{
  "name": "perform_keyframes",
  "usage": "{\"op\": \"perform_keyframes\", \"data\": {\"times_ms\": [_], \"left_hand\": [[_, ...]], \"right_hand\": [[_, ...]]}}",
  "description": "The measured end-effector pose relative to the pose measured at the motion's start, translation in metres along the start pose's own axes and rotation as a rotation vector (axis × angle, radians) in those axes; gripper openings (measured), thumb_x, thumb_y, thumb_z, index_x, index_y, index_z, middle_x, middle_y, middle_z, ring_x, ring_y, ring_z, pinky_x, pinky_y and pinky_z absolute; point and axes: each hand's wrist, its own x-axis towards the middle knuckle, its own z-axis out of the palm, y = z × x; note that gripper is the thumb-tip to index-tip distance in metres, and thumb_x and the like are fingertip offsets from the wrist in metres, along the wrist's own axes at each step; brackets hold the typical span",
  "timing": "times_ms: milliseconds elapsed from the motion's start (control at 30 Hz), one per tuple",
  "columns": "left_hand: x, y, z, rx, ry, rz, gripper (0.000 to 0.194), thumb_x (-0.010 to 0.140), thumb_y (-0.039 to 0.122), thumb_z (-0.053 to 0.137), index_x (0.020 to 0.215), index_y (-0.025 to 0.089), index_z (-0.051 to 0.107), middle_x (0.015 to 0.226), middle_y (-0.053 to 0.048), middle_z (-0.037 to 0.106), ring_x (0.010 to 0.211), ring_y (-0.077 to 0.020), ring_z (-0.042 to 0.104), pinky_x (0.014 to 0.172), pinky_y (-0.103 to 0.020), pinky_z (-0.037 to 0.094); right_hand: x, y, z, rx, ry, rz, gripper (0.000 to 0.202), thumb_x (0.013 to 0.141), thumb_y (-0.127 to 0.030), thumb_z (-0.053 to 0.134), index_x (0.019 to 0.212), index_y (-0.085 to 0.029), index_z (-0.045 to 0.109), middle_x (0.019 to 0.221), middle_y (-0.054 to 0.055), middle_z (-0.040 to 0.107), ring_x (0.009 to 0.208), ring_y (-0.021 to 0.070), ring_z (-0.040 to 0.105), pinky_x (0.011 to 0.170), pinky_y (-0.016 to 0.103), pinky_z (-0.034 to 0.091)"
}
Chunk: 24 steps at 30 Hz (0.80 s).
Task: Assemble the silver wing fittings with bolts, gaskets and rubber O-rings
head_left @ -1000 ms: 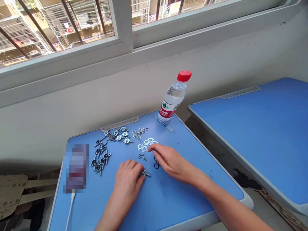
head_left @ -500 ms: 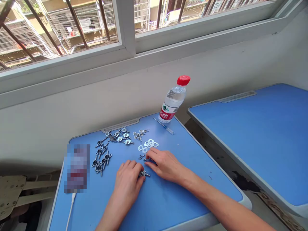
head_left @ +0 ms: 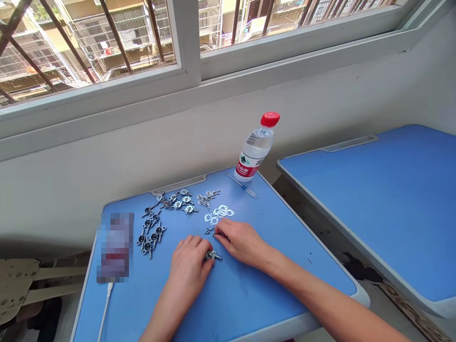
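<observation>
Metal fitting [head_left: 211, 255], small, with a stem pointing right, is held low over a blue bench [head_left: 270, 280] between the thumb and curled fingers of a left hand [head_left: 188, 266]. That grip is narrow and closed around it, apparently to steady it, leaving the stem end exposed. Tiny screws [head_left: 207, 231] lie just beyond, near the right hand's fingertips.

Parts lie grouped by kind, probably so each can be picked out easily: fittings with black centres [head_left: 154, 236] to the left, fittings with pale plates [head_left: 178, 204] behind them, small stemmed pieces [head_left: 204, 197] at the back, and flat oval rings [head_left: 230, 213] near the right hand. A slim screwdriver [head_left: 250, 192] lies beside an upright water bottle [head_left: 253, 152], out of the way but reachable. At the left edge is a blurred-out flat object [head_left: 116, 247] with a white cable [head_left: 104, 304].

The left hand is palm down, its forearm rising from the bottom edge. The right hand [head_left: 244, 241] reaches in from the lower right, back of the hand up, fingers bent, with thumb and fingertips close together; whether they pinch anything cannot be told.
</observation>
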Motion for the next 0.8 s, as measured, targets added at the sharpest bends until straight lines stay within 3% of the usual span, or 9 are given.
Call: {"op": "perform_keyframes", "data": {"times_ms": [200, 333, 500, 633, 800], "left_hand": [[0.0, 0.001, 0.0, -0.009, -0.015, -0.009, 0.011, 0.087, 0.016, 0.061, 0.096, 0.022, 0.062, 0.099, -0.003, 0.066, 0.094, -0.0257, 0.058, 0.079, -0.038, 0.043], [0.0, 0.0, -0.003, -0.085, 0.017, -0.008, 0.018, 0.085, 0.016, 0.064, 0.102, 0.021, 0.062, 0.105, -0.005, 0.065, 0.098, -0.0267, 0.056, 0.083, -0.04, 0.043], [-0.003, -0.003, -0.01, -0.419, 0.16, 0.059, 0.013, 0.093, 0.024, 0.053, 0.099, 0.023, 0.065, 0.103, -0.006, 0.06, 0.101, -0.0237, 0.052, 0.087, -0.037, 0.043], [-0.003, -0.005, -0.01, -0.683, 0.181, 0.08, 0.02, 0.093, 0.033, 0.053, 0.083, 0.021, 0.065, 0.086, -0.004, 0.059, 0.087, -0.0205, 0.054, 0.078, -0.032, 0.044], [0.0, -0.007, -0.006, -0.915, 0.195, 0.064, 0.023, 0.088, 0.038, 0.061, 0.079, 0.018, 0.067, 0.08, -0.003, 0.06, 0.079, -0.0179, 0.053, 0.074, -0.029, 0.043]], "right_hand": [[-0.002, 0.008, 0.002, 0.017, 0.044, -0.066, 0.014, 0.09, -0.01, 0.051, 0.085, -0.017, 0.062, 0.082, 0.006, 0.068, 0.067, 0.0177, 0.063, 0.056, 0.027, 0.042], [-0.004, 0.004, -0.009, 0.28, 0.137, -0.138, 0.016, 0.093, -0.015, 0.049, 0.086, -0.018, 0.062, 0.082, 0.005, 0.069, 0.073, 0.0166, 0.062, 0.064, 0.027, 0.048], [-0.008, -0.016, -0.018, 0.606, 0.21, -0.224, 0.02, 0.095, -0.019, 0.048, 0.085, -0.018, 0.064, 0.073, 0.003, 0.065, 0.064, 0.0131, 0.057, 0.059, 0.024, 0.047], [-0.01, -0.025, -0.015, 0.663, 0.311, -0.306, 0.018, 0.095, -0.016, 0.049, 0.087, -0.017, 0.064, 0.072, 0.003, 0.064, 0.065, 0.0137, 0.056, 0.059, 0.025, 0.047], [-0.01, -0.025, -0.015, 0.65, 0.394, -0.332, 0.017, 0.093, -0.011, 0.051, 0.091, -0.017, 0.066, 0.078, 0.005, 0.063, 0.071, 0.015, 0.059, 0.061, 0.025, 0.051]]}}
